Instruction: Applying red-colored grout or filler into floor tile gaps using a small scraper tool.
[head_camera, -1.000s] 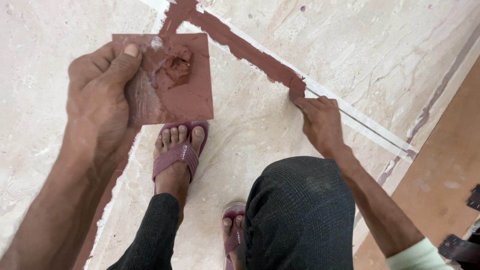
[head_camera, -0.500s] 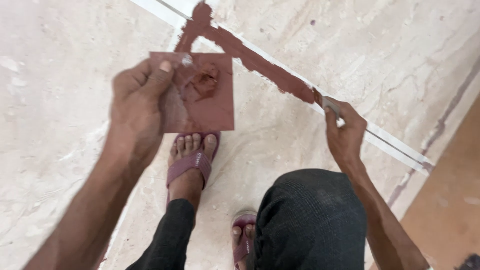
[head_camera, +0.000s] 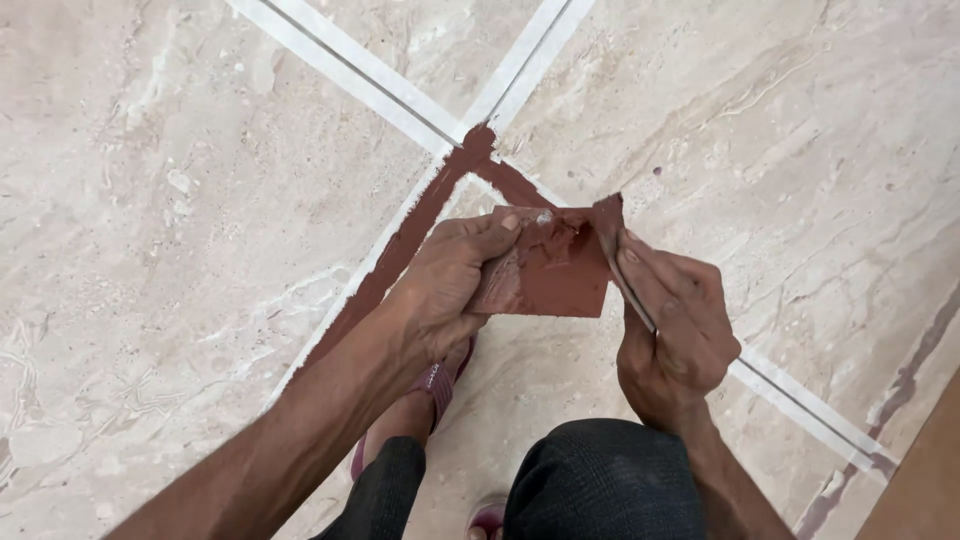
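Red-smeared blade (head_camera: 612, 255) upright, tip away

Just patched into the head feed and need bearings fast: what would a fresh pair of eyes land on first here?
Dead centre, the left hand grips a small square board smeared with red-brown paste, and the right hand lays a thin scraper blade against the board's right edge. Behind them, a red-brown filled joint runs up the beige marble floor to a crossing where the other joints show pale tape strips. A sandalled foot stands under the left forearm.
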